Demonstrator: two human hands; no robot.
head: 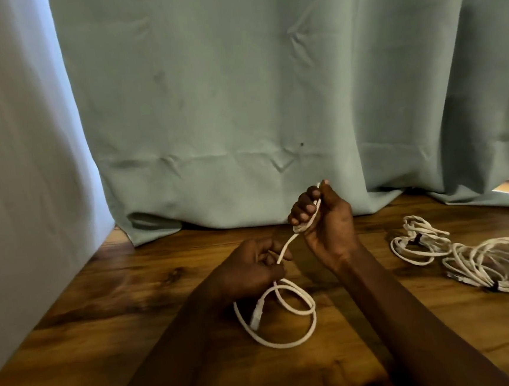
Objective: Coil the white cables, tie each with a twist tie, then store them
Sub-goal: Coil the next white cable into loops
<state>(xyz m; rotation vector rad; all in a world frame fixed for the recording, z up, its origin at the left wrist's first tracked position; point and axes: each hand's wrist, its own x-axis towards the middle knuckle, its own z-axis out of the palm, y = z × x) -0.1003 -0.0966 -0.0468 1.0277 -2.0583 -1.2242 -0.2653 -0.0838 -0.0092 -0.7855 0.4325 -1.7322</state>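
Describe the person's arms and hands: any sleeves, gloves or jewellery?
Both are bare. The left hand and right hand wear no gloves, and no rings show. The left forearm and right forearm are uncovered down to the frame's edge: no sleeve, watch or wristband in view.

Single view from a head-worn wide-angle camera, facing forward and down. The person's forearms [412, 317] enter from the lower edge, and the left hand [254, 270] and right hand [320, 218] lie close, just below frame centre. A wooden surface [103, 313] fills the lower part. A green curtain [239, 101] fills the upper part, its edges bowed by the lens.
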